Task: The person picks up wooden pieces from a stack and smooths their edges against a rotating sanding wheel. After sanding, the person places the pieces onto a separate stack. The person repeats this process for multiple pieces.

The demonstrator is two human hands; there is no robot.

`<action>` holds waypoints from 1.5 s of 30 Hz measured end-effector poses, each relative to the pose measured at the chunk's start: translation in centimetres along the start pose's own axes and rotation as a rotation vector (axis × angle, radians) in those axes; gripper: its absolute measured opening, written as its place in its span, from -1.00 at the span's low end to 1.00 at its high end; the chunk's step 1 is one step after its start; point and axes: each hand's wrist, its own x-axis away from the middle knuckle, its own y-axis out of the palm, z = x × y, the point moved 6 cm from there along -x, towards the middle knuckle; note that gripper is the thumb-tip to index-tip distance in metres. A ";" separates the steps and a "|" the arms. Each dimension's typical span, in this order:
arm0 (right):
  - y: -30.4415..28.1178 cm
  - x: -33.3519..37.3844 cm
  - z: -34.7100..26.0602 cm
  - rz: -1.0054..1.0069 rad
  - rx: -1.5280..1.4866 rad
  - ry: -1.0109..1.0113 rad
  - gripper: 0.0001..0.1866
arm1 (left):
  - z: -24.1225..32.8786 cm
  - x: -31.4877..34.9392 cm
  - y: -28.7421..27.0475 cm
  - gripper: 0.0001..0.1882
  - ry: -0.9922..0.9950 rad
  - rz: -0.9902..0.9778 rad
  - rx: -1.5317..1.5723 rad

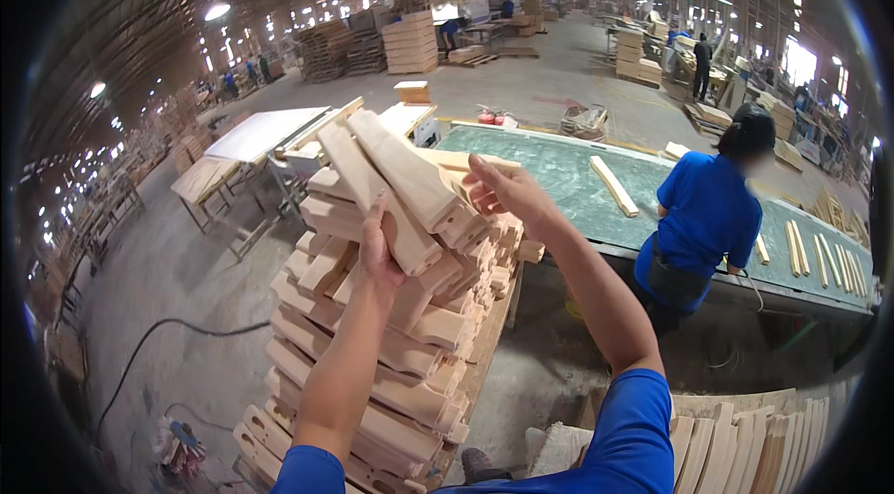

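My left hand (377, 252) is closed around a pale, shaped wooden furniture leg (377, 201), its thumb along the side. Beside that piece, a second wooden leg (402, 162) slants the same way, with drilled holes at its near end. Just right of these ends is my right hand (503, 191), its fingers apart and slightly bent, with nothing visible in it. Both hands are over a tall stack of similar wooden legs (400, 401), laid crosswise in layers. Part of the stack is hidden behind my left forearm.
A long green-topped table (531, 159) runs to the right, with wooden strips (615, 187) on it. A person in a blue shirt (703, 205) stands at its near edge. More curved wooden pieces (726, 447) stand in a row at lower right. A black hose (168, 326) crosses the floor.
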 end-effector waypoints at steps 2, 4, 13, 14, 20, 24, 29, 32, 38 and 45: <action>0.3 -1.6 -1.1 -0.006 0.132 0.039 0.05 | -0.2 0.1 -0.2 -0.28 -0.014 0.001 0.016; 1.8 -3.1 -1.4 -0.069 0.198 0.097 0.12 | -0.5 0.3 -0.4 -0.30 -0.076 -0.039 0.067; 5.2 -5.6 -2.3 -0.255 0.320 0.329 0.05 | -0.2 1.5 -0.8 -0.40 -0.131 -0.151 0.132; 4.8 -5.0 -1.8 -0.245 0.319 0.307 0.05 | -0.4 2.4 -0.3 -0.42 -0.138 -0.150 0.179; 7.9 1.1 -2.0 -0.314 0.026 0.217 -0.34 | -1.4 7.3 -2.1 -0.43 -0.093 -0.138 0.298; 9.0 4.5 1.1 -0.282 -0.514 0.270 -0.53 | -2.5 10.1 -2.6 -0.50 -0.074 -0.016 0.218; 9.5 7.2 2.0 -0.181 -0.481 0.196 -0.47 | -3.0 12.6 -2.7 -0.48 0.001 -0.011 0.246; 10.5 9.8 2.9 -0.144 -0.477 0.143 -0.38 | -2.7 15.9 -3.3 -0.38 -0.024 0.040 0.197; 14.4 15.3 4.2 -0.142 -0.476 0.037 -0.31 | -3.1 22.8 -6.2 -0.18 -0.014 0.078 0.086; 25.3 20.9 0.6 -0.301 -0.402 0.011 -0.01 | -0.2 35.3 -10.5 -0.38 0.069 0.321 -0.007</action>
